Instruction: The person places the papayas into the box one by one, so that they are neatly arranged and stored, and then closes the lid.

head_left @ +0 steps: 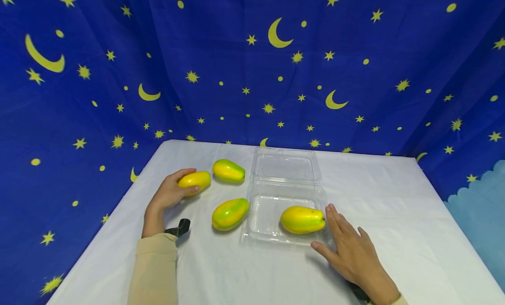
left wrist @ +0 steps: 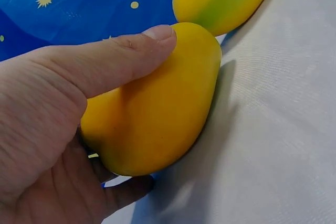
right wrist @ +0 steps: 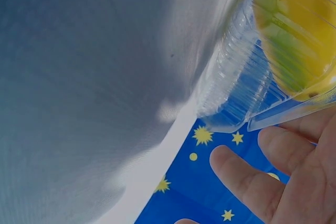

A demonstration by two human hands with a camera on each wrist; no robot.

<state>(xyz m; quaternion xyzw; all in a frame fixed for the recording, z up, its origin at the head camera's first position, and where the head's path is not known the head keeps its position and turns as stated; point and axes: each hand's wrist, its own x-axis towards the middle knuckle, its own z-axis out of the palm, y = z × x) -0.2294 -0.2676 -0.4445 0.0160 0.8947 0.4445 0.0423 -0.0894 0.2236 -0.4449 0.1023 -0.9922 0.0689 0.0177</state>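
Observation:
My left hand [head_left: 172, 192] grips a yellow papaya [head_left: 199, 179] at the table's left side, its thumb lying along the fruit in the left wrist view. Past that fruit lies a yellow-green papaya [head_left: 229, 171], and nearer me another papaya [head_left: 230, 214] rests just left of the clear plastic clamshell box [head_left: 260, 239]. Inside the box's near half sits one more papaya [head_left: 302, 219], stem end toward the right. My right hand [head_left: 351, 248] is beside the box's right edge with fingers extended, fingertips right at the rim; it holds nothing.
The clamshell's lid [head_left: 286, 167] lies folded back, away from me. A white cloth covers the table [head_left: 378, 200], and a blue curtain [head_left: 221, 51] with yellow stars and moons hangs behind and at both sides. A black wrist strap [head_left: 179, 228] is on the left wrist.

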